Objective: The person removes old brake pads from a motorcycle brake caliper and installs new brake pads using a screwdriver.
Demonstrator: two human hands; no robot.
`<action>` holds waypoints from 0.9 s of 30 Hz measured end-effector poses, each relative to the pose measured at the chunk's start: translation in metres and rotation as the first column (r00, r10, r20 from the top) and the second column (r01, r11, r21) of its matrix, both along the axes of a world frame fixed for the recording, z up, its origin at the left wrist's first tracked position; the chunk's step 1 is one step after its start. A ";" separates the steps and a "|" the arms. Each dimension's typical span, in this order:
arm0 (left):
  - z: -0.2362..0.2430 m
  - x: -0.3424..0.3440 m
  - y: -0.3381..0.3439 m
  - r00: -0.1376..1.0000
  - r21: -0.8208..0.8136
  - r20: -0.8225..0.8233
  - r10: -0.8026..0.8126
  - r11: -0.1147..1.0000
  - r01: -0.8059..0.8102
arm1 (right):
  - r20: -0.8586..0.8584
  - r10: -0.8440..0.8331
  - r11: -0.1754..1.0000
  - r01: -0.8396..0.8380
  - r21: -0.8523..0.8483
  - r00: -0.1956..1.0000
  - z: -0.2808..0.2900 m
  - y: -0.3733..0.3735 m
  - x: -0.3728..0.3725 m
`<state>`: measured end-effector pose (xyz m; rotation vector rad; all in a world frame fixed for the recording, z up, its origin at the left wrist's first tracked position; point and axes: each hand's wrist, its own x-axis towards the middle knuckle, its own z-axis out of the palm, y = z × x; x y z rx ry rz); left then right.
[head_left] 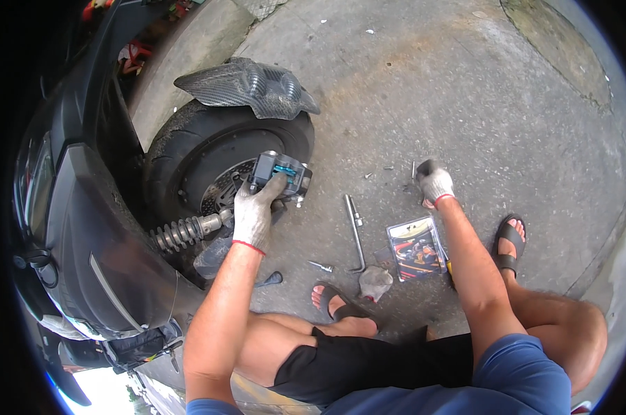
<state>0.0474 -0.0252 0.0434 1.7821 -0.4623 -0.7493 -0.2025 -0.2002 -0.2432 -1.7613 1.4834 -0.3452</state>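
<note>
A black brake caliper (pixel 279 171) with a blue part in its opening is gripped in my left hand (pixel 255 207), my thumb lying across it. It is held beside the brake disc (pixel 219 190) of the scooter's wheel (pixel 188 149). My right hand (pixel 435 184) is low over the ground at the right, its fingers curled together. A thin metal pin (pixel 414 169) shows right at its fingertips; whether the fingers hold it, I cannot tell. Small bolts (pixel 388 167) lie just left of that hand. Both hands wear white knit gloves with grey fingers and red cuffs.
The dark scooter body (pixel 105 235) fills the left, with a coil-spring shock absorber (pixel 188 233) and a carbon-patterned fender (pixel 250 86). Between my feet lie an L-shaped wrench (pixel 356 235), a clear-and-printed package (pixel 416 249), a crumpled grey cloth-like piece (pixel 376 283) and a small metal tool (pixel 320 265).
</note>
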 end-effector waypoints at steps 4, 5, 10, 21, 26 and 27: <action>0.002 0.009 0.005 1.000 0.038 0.002 -0.017 0.999 0.017 | 0.008 0.140 0.990 -0.140 -0.004 0.990 0.005 0.033 0.013; 0.004 0.011 0.005 0.999 0.063 -0.010 -0.044 0.997 0.044 | -0.065 0.151 0.988 -0.152 -0.009 0.986 0.003 0.036 0.018; -0.006 0.009 0.004 0.998 0.038 -0.038 -0.041 0.998 0.043 | -0.243 0.131 0.991 -0.128 0.027 0.961 -0.001 0.042 0.024; -0.007 0.017 0.008 0.998 -0.016 -0.059 0.004 1.000 -0.005 | 0.765 -0.066 0.998 0.051 0.043 0.640 0.125 0.068 0.091; -0.004 0.012 0.006 0.998 0.040 -0.056 -0.025 0.999 0.027 | 0.884 0.029 0.998 -0.066 0.002 0.467 0.208 0.096 0.113; -0.003 0.011 0.006 0.998 0.026 -0.057 -0.030 0.999 0.031 | 0.880 0.070 0.998 -0.038 -0.059 0.470 0.212 0.101 0.118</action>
